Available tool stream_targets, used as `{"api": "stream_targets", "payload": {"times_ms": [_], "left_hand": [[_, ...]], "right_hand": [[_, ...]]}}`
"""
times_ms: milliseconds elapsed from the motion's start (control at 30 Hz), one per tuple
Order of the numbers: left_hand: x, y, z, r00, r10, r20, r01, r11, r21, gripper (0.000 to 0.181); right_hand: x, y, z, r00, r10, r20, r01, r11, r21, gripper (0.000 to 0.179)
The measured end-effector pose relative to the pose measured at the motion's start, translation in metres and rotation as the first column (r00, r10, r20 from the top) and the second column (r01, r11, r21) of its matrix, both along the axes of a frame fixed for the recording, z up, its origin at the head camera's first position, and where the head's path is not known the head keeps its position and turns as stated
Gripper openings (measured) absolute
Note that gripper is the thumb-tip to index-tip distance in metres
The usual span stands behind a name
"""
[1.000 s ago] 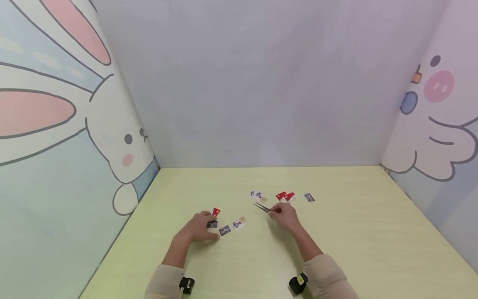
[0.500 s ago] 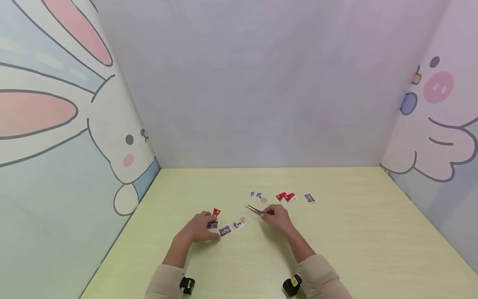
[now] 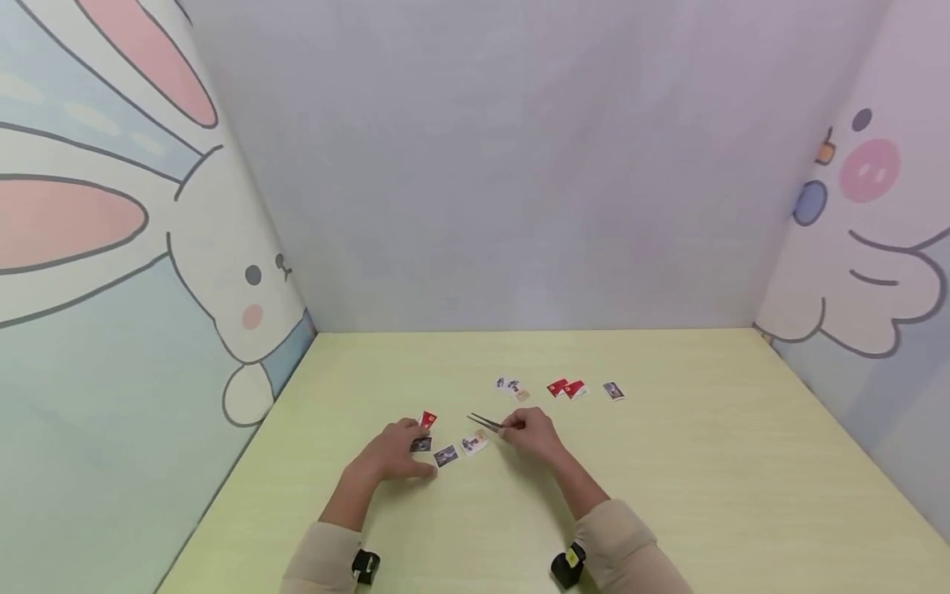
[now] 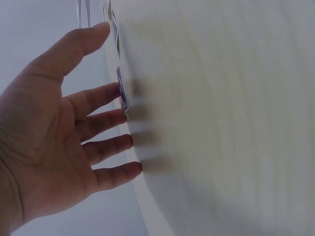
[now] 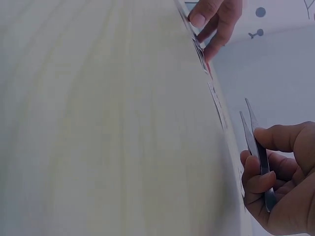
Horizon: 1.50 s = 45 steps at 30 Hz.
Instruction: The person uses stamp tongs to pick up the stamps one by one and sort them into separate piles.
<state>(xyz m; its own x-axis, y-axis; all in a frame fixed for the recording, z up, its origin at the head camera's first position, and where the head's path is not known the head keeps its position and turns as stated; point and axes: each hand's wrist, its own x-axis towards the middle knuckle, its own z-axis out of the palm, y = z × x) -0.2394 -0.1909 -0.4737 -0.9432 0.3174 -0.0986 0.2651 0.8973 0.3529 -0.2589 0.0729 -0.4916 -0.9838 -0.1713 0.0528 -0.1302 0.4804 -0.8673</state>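
Observation:
My right hand (image 3: 533, 431) pinches a pair of metal tweezers (image 5: 259, 147) between thumb and fingers. Their two tips are apart with nothing between them, and point left, above the table just behind a light picture card (image 3: 473, 444). On the left, my left hand (image 3: 397, 452) has its fingers spread and fingertips down at the table. Index and middle fingertips meet the edge of a small dark picture card (image 4: 122, 88). Beyond those fingers a red card (image 3: 428, 419) lies partly hidden. Another dark picture card (image 3: 446, 456) lies beside the left thumb.
Farther back on the pale yellow table (image 3: 742, 462) lie several more small cards: overlapping light ones (image 3: 517, 388), red ones (image 3: 575, 388) and a dark picture card (image 3: 613, 391). A grey wall (image 3: 519, 206) closes the back, with cartoon-printed panels at both sides.
The right hand has moved left with the tweezers, from near the back cards to just behind the light front card. The left hand and the cards have stayed put.

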Motion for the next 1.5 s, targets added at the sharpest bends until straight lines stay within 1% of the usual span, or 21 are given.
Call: {"api": "stream_targets", "payload": {"times_ms": [200, 333, 433, 633, 833, 1000, 1267, 1500], "left_hand": [[0.000, 0.000, -0.002, 1.000, -0.026, 0.000, 0.026, 1.000, -0.010, 0.069], [-0.002, -0.002, -0.002, 1.000, -0.012, -0.002, 0.012, 1.000, -0.017, 0.070], [-0.003, -0.002, -0.003, 1.000, -0.004, -0.003, 0.004, 1.000, -0.021, 0.071], [-0.004, -0.001, -0.001, 1.000, -0.011, 0.005, 0.011, 1.000, -0.010, 0.072], [-0.005, -0.001, -0.002, 1.000, -0.013, 0.005, 0.013, 1.000, 0.005, 0.072], [-0.004, -0.003, -0.003, 1.000, -0.018, 0.003, 0.018, 1.000, 0.014, 0.072], [-0.001, -0.005, -0.001, 1.000, -0.027, 0.006, 0.027, 1.000, 0.016, 0.071], [0.001, -0.004, 0.002, 1.000, -0.022, -0.006, 0.022, 0.999, 0.022, 0.070]], "right_hand": [[-0.001, -0.012, -0.001, 0.999, 0.040, 0.005, -0.040, 0.999, -0.007, 0.006], [-0.004, -0.021, 0.000, 0.998, 0.070, 0.010, -0.070, 0.998, -0.007, 0.007], [-0.006, -0.026, 0.001, 0.997, 0.077, 0.013, -0.077, 0.997, -0.004, 0.007], [-0.009, -0.031, 0.003, 0.997, 0.077, 0.030, -0.077, 0.997, 0.018, 0.005], [-0.015, -0.035, 0.005, 0.995, 0.096, 0.004, -0.096, 0.994, 0.043, 0.004], [-0.020, -0.043, 0.002, 0.994, 0.112, -0.020, -0.110, 0.990, 0.083, 0.004], [-0.023, -0.051, -0.002, 0.995, 0.099, -0.004, -0.098, 0.988, 0.117, 0.005], [-0.025, -0.058, 0.004, 0.996, 0.092, 0.014, -0.093, 0.983, 0.157, 0.005]]}}
